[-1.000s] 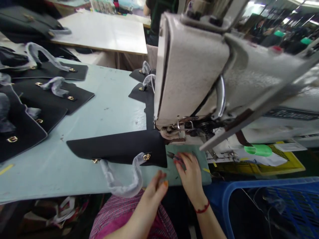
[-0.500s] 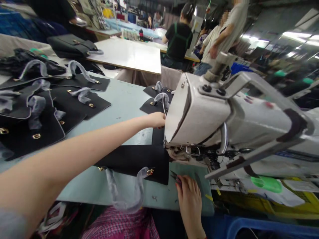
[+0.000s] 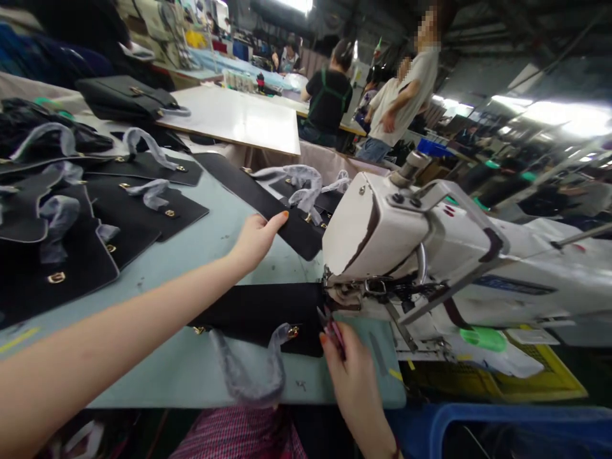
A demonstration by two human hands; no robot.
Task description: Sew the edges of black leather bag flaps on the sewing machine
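Observation:
My left hand is stretched far over the pale green table and grips the edge of a black bag panel with a wrapped handle, lifted off the table beside the white sewing machine. My right hand lies at the front edge and holds small thread snips, their tips close to the machine's foot. A second black panel with gold fittings and a plastic-wrapped handle lies flat under the needle.
Several more black panels with wrapped handles are piled on the table's left. A white board table stands behind. Other people work at the back. A yellow tray and a blue crate sit to the right.
My left hand has pulled a black panel out from behind the machine and lifted it leftward. My right hand has moved up with the snips to the needle area.

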